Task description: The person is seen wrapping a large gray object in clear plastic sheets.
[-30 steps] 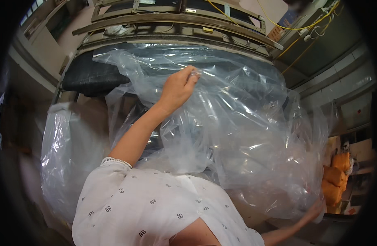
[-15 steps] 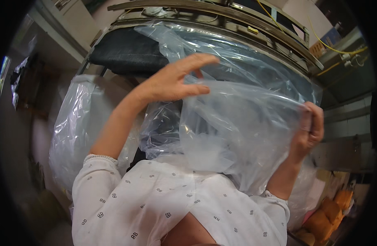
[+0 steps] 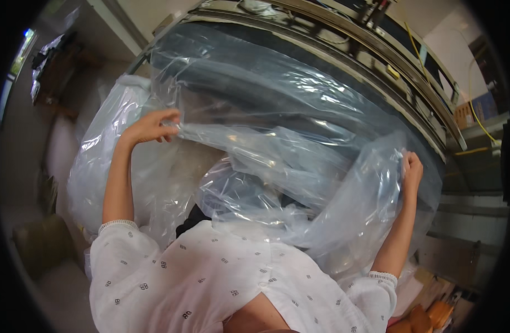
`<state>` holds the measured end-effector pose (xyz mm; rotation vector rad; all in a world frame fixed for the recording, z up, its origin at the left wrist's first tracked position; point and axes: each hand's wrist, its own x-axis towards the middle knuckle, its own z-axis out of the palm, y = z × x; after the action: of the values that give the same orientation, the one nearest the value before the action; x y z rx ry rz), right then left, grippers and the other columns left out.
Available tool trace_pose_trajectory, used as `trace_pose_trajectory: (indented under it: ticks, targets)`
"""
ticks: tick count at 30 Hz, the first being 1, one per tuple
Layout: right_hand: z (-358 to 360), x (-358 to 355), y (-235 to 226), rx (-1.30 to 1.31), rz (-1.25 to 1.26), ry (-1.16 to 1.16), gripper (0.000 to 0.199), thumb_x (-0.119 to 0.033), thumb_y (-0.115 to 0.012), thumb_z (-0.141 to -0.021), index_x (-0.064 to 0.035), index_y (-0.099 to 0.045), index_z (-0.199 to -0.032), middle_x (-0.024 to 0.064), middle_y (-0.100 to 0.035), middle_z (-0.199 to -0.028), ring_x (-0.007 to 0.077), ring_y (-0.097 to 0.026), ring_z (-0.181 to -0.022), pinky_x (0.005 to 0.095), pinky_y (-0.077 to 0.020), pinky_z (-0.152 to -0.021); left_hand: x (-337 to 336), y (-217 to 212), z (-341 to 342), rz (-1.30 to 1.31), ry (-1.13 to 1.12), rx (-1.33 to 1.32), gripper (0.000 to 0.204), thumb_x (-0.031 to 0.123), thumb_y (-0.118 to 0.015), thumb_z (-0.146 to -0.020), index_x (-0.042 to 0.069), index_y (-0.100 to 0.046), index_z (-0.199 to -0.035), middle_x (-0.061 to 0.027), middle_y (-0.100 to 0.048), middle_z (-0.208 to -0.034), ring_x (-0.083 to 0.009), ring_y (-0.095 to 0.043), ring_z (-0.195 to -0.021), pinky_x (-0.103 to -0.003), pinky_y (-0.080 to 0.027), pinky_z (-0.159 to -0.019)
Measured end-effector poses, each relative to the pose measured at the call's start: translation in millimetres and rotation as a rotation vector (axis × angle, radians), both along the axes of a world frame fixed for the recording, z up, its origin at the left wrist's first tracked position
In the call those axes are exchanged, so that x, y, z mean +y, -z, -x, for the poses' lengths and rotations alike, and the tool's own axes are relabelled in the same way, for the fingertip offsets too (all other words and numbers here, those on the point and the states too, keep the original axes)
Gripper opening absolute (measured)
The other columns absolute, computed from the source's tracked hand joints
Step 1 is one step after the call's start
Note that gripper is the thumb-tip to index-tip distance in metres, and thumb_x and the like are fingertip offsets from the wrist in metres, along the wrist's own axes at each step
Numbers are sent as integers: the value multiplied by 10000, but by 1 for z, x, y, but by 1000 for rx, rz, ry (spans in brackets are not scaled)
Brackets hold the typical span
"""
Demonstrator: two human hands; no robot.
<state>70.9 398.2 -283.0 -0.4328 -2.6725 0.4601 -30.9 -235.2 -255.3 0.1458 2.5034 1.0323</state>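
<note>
A wide clear plastic sheet (image 3: 299,150) stretches between my two hands, wrinkled and shiny. At its left end, my left hand (image 3: 152,126) has its fingers bent in a pinch on the sheet's edge. My right hand (image 3: 412,169) is closed on a bunched part of the same sheet, farther right. Beyond my hands, the sheet lies over a dark flat surface (image 3: 232,105) of a long machine or table. Looser crumpled folds hang down close to my body, and whether they are a separate piece I cannot tell.
Long metal rails (image 3: 343,41) run along the far side, with a small yellow piece (image 3: 393,72) on them. More clear plastic (image 3: 113,150) hangs at the left. A yellow cable (image 3: 479,119) is at the far right, and orange items (image 3: 427,317) lie at the lower right.
My left hand has moved left and closed on the plastic edge, drawing the sheet across the dark surface, which it now covers at the left too. My right hand still grips the plastic, slightly lower.
</note>
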Motion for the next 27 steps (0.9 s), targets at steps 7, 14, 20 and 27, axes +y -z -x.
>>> trace_pose_trajectory:
  ticks: [7,14,20,27]
  targets:
    - [0,11,10,-233,10,229,343,-321,-521,-862,-9,-630,-953,178,-616,-971,335,-572,-913,383,-424,-799,32,6,116,399,-119,933,394,347,-535,-862,73,-564,-1143,-61,-580,-1157,-247,-549,-1026,-352,-423,-857]
    - [30,-24,-1,-186,202,159,473,-463,-515,-827,-27,-616,-980,133,-603,-883,260,-556,-750,378,-444,-621,-69,66,265,710,-189,584,719,577,-479,-815,56,-426,-1307,-169,-419,-1337,-343,-393,-1232,-448,-306,-1009]
    - [-7,16,10,-230,57,291,430,-488,-513,-771,-106,-679,-877,151,-643,-822,340,-601,-836,407,-450,-729,294,-37,19,-491,900,817,458,95,-608,-785,58,-510,-1231,-106,-507,-1272,-272,-450,-1202,-377,-336,-1008]
    - [16,2,15,-184,79,251,433,-514,-495,-789,-114,-661,-772,139,-636,-764,346,-602,-785,420,-450,-673,360,-63,-108,70,1628,681,489,479,-460,-858,51,-606,-672,-93,-582,-607,-266,-599,-674,-421,-349,-958]
